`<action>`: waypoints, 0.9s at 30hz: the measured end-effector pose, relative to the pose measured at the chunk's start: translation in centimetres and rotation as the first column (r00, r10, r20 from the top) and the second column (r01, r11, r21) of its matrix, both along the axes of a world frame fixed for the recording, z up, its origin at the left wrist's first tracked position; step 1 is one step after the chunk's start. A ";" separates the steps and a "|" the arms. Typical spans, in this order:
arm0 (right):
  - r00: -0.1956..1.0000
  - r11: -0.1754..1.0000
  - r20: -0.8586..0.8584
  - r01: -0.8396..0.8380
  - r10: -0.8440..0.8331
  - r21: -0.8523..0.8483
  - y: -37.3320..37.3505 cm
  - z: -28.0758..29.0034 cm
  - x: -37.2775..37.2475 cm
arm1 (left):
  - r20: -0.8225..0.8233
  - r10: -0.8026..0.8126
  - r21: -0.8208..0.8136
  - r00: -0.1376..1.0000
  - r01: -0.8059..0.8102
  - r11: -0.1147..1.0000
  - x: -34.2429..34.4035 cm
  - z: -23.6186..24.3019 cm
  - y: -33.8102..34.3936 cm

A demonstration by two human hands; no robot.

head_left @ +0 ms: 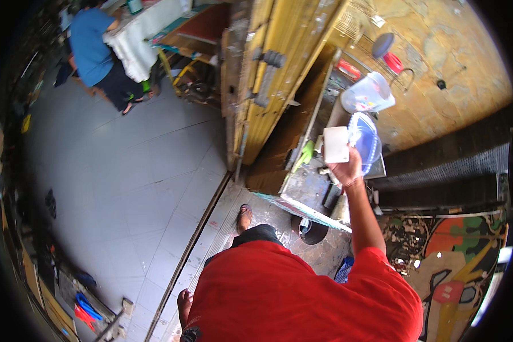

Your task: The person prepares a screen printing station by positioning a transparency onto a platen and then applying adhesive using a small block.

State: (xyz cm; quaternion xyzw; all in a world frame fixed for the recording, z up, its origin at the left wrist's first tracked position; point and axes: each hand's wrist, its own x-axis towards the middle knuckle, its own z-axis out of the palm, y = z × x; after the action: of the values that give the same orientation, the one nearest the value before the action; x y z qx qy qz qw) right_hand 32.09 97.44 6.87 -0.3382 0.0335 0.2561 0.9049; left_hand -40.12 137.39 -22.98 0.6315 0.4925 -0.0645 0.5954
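Note:
My right hand [346,166] reaches out over the small worktable. Its fingers are closed round a white rectangular box [336,143] with rounded corners, and what is inside the box cannot be made out. Just beyond the hand lies a blue plastic basket [366,143] with a pale rim. A clear plastic tub [368,94] stands further back on the table. Beside the box, at the table's left edge, rests a lime-green thing [305,156] that looks like a glove. My left hand is out of sight.
The worktable [302,185] abuts a yellow folding door [282,62]. Below its front edge sits a black bucket [309,229]. A floor track [195,251] runs beside my feet. At the far left, a person in a blue shirt [91,43] leans at another table.

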 end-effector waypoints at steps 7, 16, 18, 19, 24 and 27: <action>0.771 0.764 0.097 -0.637 0.630 0.104 25.9 -3.2 -21.1 | -0.026 0.204 0.166 0.979 -0.197 0.966 -4.9 11.0 -5.7; -0.089 0.027 0.427 -0.966 0.900 -0.259 43.2 -1.1 -58.1 | 0.517 0.587 0.241 0.623 -0.764 0.598 -17.6 26.6 -6.6; -0.231 -0.101 0.469 -0.953 0.853 -0.286 44.6 -0.8 -65.8 | 0.630 0.565 0.270 0.532 -0.833 0.483 -18.9 30.2 -5.6; -0.296 -0.158 0.489 -0.940 0.821 -0.302 44.9 -0.5 -69.3 | 0.633 0.551 0.359 0.544 -0.837 0.413 -19.6 32.2 -5.5; -0.406 -0.274 0.416 -0.899 0.814 -0.342 45.6 -0.3 -82.8 | 0.544 0.324 0.713 0.774 -0.630 0.307 -27.8 31.8 -1.3; -0.392 -0.274 0.322 -0.894 0.862 -0.355 47.5 -2.2 -87.6 | 0.662 0.303 0.585 0.685 -0.726 0.362 -33.4 30.2 1.8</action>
State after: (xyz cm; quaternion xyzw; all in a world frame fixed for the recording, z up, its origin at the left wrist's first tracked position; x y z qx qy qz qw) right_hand -55.48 144.91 4.66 -0.2460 -0.4817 0.7806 0.3133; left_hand -73.54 139.16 7.24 0.6311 0.4890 0.5141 0.3137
